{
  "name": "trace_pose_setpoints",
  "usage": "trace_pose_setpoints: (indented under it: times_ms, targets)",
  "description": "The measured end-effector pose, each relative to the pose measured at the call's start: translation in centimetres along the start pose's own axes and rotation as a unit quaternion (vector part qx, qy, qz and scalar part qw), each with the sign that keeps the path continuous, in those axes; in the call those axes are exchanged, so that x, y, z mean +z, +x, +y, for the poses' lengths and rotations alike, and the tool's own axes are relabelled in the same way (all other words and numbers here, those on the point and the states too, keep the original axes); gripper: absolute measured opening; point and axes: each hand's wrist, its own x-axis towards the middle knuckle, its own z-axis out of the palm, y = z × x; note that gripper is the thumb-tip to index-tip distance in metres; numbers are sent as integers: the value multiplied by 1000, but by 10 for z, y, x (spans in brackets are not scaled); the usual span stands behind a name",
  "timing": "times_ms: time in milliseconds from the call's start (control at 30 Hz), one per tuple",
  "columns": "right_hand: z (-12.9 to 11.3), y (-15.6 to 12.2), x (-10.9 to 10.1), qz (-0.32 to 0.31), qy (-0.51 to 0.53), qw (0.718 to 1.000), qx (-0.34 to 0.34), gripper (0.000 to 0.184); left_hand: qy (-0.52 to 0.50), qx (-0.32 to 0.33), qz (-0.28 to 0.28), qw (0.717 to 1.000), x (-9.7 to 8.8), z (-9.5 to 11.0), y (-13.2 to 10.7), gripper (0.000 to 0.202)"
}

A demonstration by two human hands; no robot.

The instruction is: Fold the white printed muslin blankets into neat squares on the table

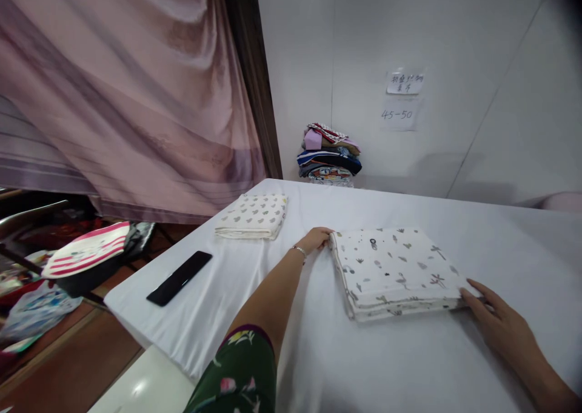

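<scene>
A folded white cloth with small printed figures [394, 270] lies on the white-covered table [318, 352]. My left hand [316, 239] rests at the cloth's far left corner, fingers curled against its edge. My right hand [493, 316] lies flat at the cloth's near right corner, fingers stretched out and touching the folded edge. A thin bracelet circles my left wrist.
A second folded cloth with grey hearts [253, 216] sits at the table's far left. A black phone [179, 278] lies near the left edge. A stack of folded clothes [329, 155] stands against the wall. Pink curtain [127, 91] and clutter fill the left side.
</scene>
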Motion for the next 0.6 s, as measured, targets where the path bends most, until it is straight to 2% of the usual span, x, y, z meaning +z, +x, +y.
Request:
trace_pose_setpoints:
  times_ms: [167,300,433,600]
  targets:
    - [-7,8,-13,20,62,998,-11,59,-11,24,-30,999,-2,-1,2,31]
    - [-24,43,-20,10,14,999,-36,55,-12,35,-60,998,-6,0,3,32]
    - [-51,89,-10,-39,-15,997,-63,38,-7,45,-90,995,-10,1,5,38]
    - [-82,125,8,-84,11,996,-16,21,40,60,-103,992,-10,6,7,40]
